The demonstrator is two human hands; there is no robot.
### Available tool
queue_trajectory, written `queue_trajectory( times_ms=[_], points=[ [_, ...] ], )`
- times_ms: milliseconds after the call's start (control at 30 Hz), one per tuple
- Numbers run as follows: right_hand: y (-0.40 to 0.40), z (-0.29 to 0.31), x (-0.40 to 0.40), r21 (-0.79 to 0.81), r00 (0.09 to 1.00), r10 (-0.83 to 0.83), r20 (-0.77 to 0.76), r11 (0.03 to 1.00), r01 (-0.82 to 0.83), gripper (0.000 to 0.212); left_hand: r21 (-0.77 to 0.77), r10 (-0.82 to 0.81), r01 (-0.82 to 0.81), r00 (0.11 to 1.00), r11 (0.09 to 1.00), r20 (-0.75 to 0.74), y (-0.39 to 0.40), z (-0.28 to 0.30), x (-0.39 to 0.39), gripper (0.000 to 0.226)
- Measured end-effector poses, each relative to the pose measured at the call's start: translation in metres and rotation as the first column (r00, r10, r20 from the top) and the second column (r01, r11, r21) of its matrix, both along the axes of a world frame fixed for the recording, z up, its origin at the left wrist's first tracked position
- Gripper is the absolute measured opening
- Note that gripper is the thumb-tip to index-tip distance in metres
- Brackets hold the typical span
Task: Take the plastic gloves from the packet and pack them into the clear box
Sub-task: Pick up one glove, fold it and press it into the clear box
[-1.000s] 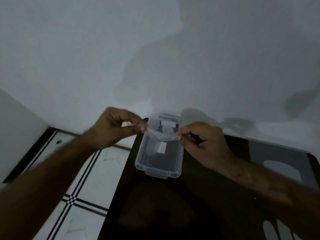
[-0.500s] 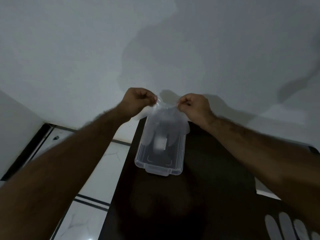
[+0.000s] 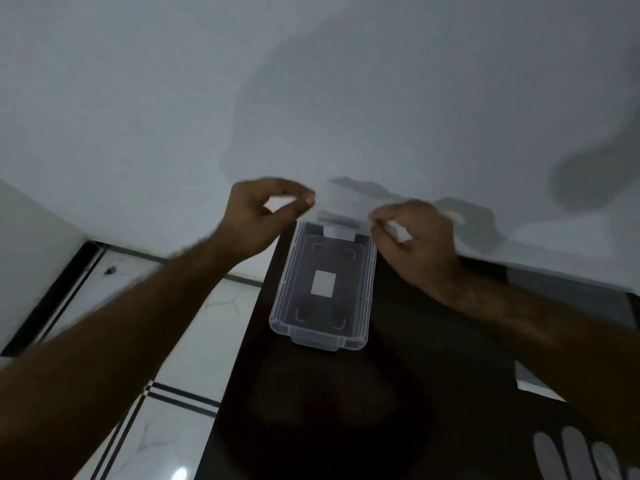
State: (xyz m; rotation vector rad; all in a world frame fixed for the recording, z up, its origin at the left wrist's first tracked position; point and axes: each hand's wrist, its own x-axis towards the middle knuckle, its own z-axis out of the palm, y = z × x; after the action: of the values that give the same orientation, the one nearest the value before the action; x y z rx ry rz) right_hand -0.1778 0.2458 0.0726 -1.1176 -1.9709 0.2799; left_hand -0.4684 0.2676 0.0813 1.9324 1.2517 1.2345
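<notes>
I am holding my left hand (image 3: pixel 263 216) and right hand (image 3: pixel 412 237) pinched above the far end of the clear box (image 3: pixel 323 289) on the counter (image 3: pixel 398 393); whether a glove is stretched between them, I cannot tell. The box is showing empty. More gloves (image 3: pixel 571 455) are lying nearby, unpacked.

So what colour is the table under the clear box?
Glossy black table, seen in the head view, under the clear box.
</notes>
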Motion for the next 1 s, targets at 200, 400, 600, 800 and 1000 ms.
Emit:
queue_trajectory(
  times_ms=[200,400,600,800,1000],
  points=[
    [-0.027,-0.057,0.003,-0.092,0.976,0.117,0.185,0.991,-0.102,0.014,-0.029,-0.039,0.036,0.991,0.999,-0.131,-0.032,-0.058,-0.011,0.018],
    [-0.027,-0.096,-0.011,-0.307,0.873,0.227,0.431,0.947,-0.094,0.028,-0.080,-0.121,0.097,0.911,0.992,-0.394,-0.024,-0.099,-0.015,0.013],
    [-0.028,-0.124,-0.023,-0.431,0.683,0.360,0.635,0.899,-0.073,0.029,-0.223,-0.333,0.250,0.628,0.942,-0.703,-0.018,-0.144,-0.019,0.018],
    [-0.030,-0.120,-0.036,-0.540,0.547,0.449,0.707,0.842,0.007,0.021,-0.350,-0.402,0.257,0.184,0.901,-0.897,-0.021,-0.147,-0.005,0.023],
    [-0.023,-0.122,-0.049,-0.642,0.254,0.627,0.737,0.766,-0.028,0.039,-0.443,-0.461,0.244,0.022,0.863,-0.887,-0.017,-0.136,0.004,0.030]
  ],
)
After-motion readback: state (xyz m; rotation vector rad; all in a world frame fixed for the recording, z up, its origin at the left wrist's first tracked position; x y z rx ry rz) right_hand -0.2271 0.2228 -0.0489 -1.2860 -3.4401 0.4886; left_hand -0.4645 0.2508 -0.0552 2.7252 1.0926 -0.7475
